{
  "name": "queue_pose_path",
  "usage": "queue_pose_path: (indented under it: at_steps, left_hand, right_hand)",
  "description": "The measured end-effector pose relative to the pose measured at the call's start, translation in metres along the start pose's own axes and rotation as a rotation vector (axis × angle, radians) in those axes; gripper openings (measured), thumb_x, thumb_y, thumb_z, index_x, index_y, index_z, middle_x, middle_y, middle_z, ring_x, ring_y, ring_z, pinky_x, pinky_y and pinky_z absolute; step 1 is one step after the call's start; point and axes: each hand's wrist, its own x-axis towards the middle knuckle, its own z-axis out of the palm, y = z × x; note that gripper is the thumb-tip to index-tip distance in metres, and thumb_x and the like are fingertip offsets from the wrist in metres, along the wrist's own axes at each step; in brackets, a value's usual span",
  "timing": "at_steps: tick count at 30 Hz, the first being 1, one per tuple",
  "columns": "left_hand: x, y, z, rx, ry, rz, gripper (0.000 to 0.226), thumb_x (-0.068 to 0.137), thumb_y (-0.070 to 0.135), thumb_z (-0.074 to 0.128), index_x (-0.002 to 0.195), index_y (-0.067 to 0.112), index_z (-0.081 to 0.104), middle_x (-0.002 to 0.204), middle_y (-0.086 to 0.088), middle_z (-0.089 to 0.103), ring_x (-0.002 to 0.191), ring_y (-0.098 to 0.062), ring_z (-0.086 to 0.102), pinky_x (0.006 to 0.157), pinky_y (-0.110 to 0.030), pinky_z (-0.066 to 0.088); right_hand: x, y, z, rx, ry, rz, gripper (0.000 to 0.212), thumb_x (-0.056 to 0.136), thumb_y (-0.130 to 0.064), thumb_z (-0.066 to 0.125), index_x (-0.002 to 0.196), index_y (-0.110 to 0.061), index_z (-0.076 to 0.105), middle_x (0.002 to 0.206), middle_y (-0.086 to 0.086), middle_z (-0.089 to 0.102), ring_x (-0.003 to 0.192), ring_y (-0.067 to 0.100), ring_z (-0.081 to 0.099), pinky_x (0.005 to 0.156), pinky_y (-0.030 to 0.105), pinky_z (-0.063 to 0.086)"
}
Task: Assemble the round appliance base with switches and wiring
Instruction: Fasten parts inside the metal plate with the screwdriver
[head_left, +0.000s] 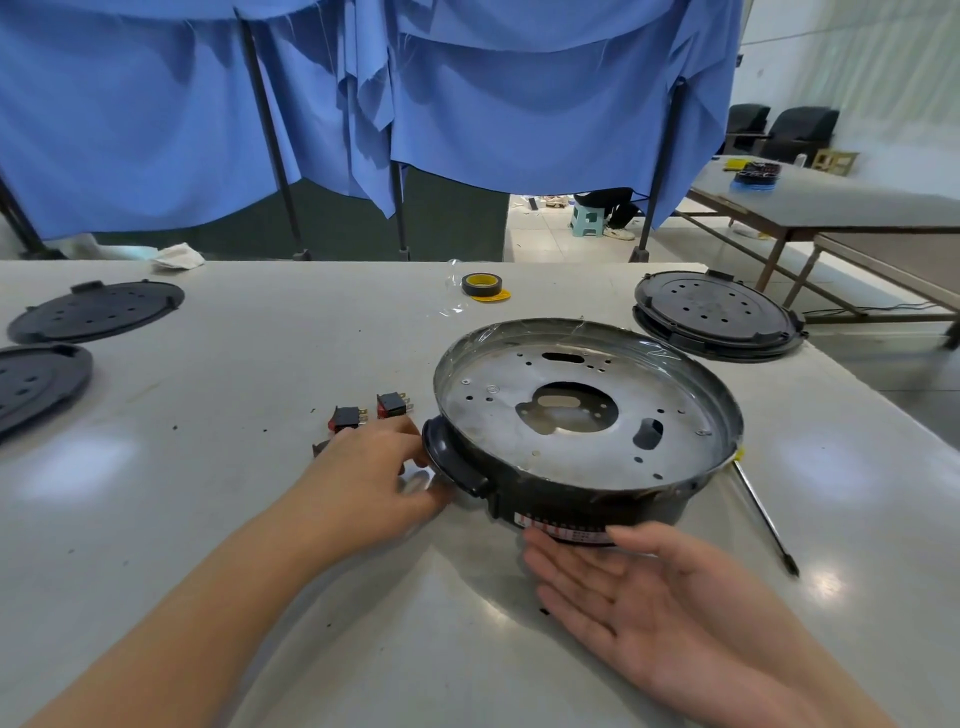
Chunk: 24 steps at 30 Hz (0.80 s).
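Note:
The round appliance base (587, 415) rests on the white table, a black shell with a perforated metal plate inside and clear film on its rim. My left hand (374, 473) touches its black side handle (457, 462) with the fingertips, without a firm grip. My right hand (639, 597) lies palm up, fingers spread, against the front wall below the red-and-white label (561, 530). Two red-and-black rocker switches (347, 418) (394, 405) lie just left of the base. A third small part (320, 448) peeks out behind my left hand.
A screwdriver (761, 514) lies to the right of the base. Black-and-yellow tape (483, 287) sits at the table's far middle. Black round covers lie at far left (98, 312), (36, 384), and a stack at far right (717, 322). Blue curtains hang behind; another table stands at right.

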Motion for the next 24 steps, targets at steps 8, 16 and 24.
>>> queue_pose_path:
  at_steps: [8, 16, 24]
  left_hand:
    - [0.001, 0.007, 0.000, -0.115, -0.015, -0.044, 0.013, 0.083, 0.028, 0.064, 0.077, 0.018, 0.071, 0.086, 0.004, 0.065, 0.076, -0.013, 0.057, 0.072, -0.036, 0.049]
    - [-0.004, 0.011, -0.009, -0.006, 0.012, -0.044, 0.020, 0.078, 0.007, 0.058, 0.077, 0.022, 0.070, 0.079, 0.007, 0.068, 0.079, -0.011, 0.062, 0.071, -0.027, 0.049]
    - [-0.004, 0.001, -0.024, -0.069, 0.012, -0.041, 0.033, 0.076, 0.006, 0.061, 0.068, 0.037, 0.054, 0.075, 0.013, 0.063, 0.069, -0.003, 0.060, 0.065, -0.015, 0.045]
  right_hand:
    - [0.002, 0.001, 0.000, -0.005, -0.008, -0.018, 0.060, 0.053, -0.005, 0.071, 0.111, 0.010, 0.066, 0.124, 0.021, 0.063, 0.109, 0.032, 0.065, 0.088, 0.049, 0.051]
    - [0.000, 0.001, 0.000, -0.013, -0.028, -0.010, 0.086, 0.044, -0.024, 0.091, 0.118, 0.010, 0.061, 0.130, 0.022, 0.058, 0.117, 0.032, 0.059, 0.099, 0.042, 0.042]
    - [0.001, 0.001, 0.003, -0.025, -0.050, 0.003, 0.098, 0.044, -0.051, 0.088, 0.116, 0.010, 0.062, 0.131, 0.020, 0.058, 0.119, 0.030, 0.059, 0.100, 0.042, 0.047]
